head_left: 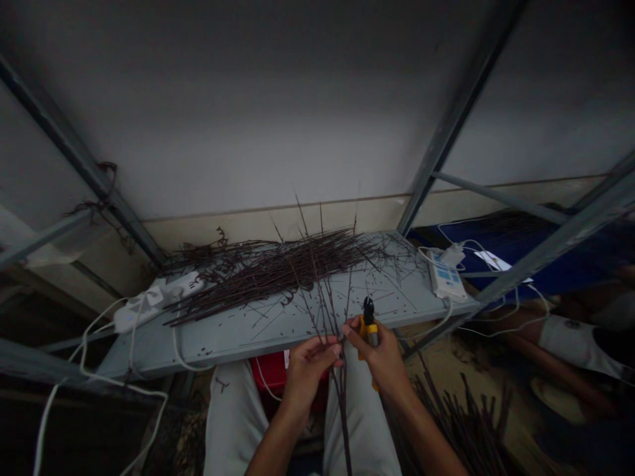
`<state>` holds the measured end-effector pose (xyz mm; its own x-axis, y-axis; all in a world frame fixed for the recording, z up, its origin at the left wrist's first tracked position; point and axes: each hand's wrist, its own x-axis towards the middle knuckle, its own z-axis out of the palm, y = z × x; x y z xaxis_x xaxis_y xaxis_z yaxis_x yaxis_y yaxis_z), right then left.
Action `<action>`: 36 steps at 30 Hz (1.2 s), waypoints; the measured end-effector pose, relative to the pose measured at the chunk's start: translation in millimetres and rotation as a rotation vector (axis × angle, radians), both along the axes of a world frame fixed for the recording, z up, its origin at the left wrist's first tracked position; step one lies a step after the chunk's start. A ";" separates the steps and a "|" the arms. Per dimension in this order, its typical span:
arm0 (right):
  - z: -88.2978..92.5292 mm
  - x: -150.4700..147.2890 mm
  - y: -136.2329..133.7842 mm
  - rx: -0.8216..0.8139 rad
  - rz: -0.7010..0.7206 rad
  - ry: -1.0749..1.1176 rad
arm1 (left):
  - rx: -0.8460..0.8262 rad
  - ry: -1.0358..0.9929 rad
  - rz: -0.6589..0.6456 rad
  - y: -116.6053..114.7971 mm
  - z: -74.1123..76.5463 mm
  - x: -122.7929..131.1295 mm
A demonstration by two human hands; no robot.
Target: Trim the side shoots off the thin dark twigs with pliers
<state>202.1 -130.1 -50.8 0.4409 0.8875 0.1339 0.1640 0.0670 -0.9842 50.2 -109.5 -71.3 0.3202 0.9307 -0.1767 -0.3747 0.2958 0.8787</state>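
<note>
Over my knees, my left hand (308,378) pinched a few thin dark twigs (341,396) upright; my right hand (381,360) clenched yellow-handled cutters (368,328). Twigs looked light, stiff, brittle: best gathered low on the stems. More lay heaped (268,271) on the grey metal shelf (149,350).

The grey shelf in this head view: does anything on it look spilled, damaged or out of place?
Yes. Short twig bits lie scattered over the grey shelf, around the long pile of dark twigs, like spilled litter. A white power strip also sits against that pile, which looks out of place.
</note>
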 end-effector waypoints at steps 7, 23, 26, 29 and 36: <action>12.1 3.2 -1.1 0.043 0.071 -0.131 | 0.035 -0.035 -0.023 2.2 -1.1 6.4; 30.8 -5.0 18.8 0.079 0.138 -0.002 | 0.227 0.005 -0.035 21.5 31.7 10.3; 33.7 -5.6 18.4 0.071 0.120 0.008 | 0.194 -0.021 -0.011 22.9 34.0 13.8; 36.9 -4.0 18.4 0.088 0.110 0.024 | 0.184 -0.067 0.018 24.7 39.2 15.4; 45.1 -3.6 17.3 0.079 0.102 -0.033 | 0.282 -0.057 0.022 40.6 65.0 13.1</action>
